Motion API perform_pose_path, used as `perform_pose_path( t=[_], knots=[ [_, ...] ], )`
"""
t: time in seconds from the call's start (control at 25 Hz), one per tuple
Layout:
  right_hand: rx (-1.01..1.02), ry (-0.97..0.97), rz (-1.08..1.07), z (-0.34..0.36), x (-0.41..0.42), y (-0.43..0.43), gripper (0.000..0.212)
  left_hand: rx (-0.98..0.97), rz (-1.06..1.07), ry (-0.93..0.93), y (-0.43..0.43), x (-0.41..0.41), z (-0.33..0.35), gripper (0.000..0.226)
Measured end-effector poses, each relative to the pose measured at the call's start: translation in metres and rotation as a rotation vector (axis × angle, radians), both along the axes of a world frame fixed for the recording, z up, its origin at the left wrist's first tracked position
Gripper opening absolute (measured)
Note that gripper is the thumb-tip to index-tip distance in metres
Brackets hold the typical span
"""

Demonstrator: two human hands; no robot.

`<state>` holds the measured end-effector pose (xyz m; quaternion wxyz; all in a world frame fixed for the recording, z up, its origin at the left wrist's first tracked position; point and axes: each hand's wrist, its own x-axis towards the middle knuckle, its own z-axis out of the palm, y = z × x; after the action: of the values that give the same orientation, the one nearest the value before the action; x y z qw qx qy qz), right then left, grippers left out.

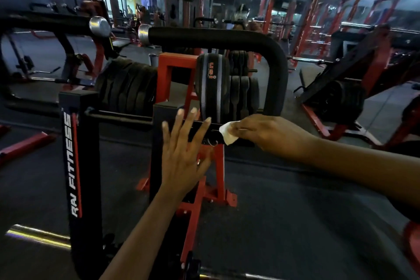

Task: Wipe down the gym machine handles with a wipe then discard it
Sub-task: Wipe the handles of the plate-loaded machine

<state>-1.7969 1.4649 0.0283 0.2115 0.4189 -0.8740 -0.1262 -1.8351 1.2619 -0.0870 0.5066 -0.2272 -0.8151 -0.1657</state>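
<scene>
Wipe (228, 135) in hand, the person leans over the machine. Their right hand (268, 136) pinches the small white crumpled sheet in curled fingers, just below the point where the black padded handle (216, 37) bends down and ends. The wipe sits at a dark crossbar (214, 132) there, but from where I stand I cannot tell whether it is pressing on it. The left hand (184, 157) is flat and wide with its fingers spread. It holds nothing and hovers in front of that same bar, close to the red frame (169, 75).

To do this step well, I'd say the wipe should wrap around the foam rather than dab at one face. It should then be drawn up the upright stretch, round the bend and along the top to the chrome cap (143, 33). The free hand could steady the handle while that happens. Folding the sheet to a fresh side partway would help. The second padded handle (45, 22), off to the left, likely wants the same pass. Weight plates (127, 84) sit close behind, so the strokes should stay on the grip. No bin is in sight for discarding the wipe.
</scene>
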Motion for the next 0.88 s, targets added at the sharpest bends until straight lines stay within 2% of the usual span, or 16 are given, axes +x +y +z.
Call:
perform_pose_path(
  t=[0.12,0.2,0.28,0.44,0.6,0.72,0.8,0.88],
  knots=[
    [0.125,0.099,0.057,0.002,0.013,0.023,0.03,-0.166,-0.079,-0.049,0.021,-0.007,0.02,0.058],
    [0.118,0.19,0.061,0.011,0.02,0.039,0.03,-0.229,-0.07,-0.094,0.032,-0.012,0.023,0.053],
    [-0.011,0.316,0.004,0.026,0.018,0.053,0.031,-0.218,-0.051,-0.114,0.036,-0.013,0.02,0.05],
    [-0.44,0.461,-0.115,0.027,-0.005,0.034,0.03,-0.173,-0.022,-0.074,0.036,-0.014,0.02,0.055],
    [-0.64,0.474,-0.196,-0.038,-0.003,0.016,0.031,-0.171,-0.013,-0.049,0.038,-0.014,0.019,0.052],
    [-0.794,0.403,-0.239,-0.085,0.015,0.007,0.032,-0.18,0.004,-0.042,0.038,-0.013,0.019,0.045],
    [-0.811,0.422,-0.241,-0.088,0.02,0.005,0.029,-0.175,-0.005,-0.04,0.038,-0.013,0.019,0.046],
    [-0.878,0.511,-0.258,-0.064,0.015,0.013,0.025,-0.165,-0.008,-0.055,0.038,-0.012,0.019,0.05]
  ],
)
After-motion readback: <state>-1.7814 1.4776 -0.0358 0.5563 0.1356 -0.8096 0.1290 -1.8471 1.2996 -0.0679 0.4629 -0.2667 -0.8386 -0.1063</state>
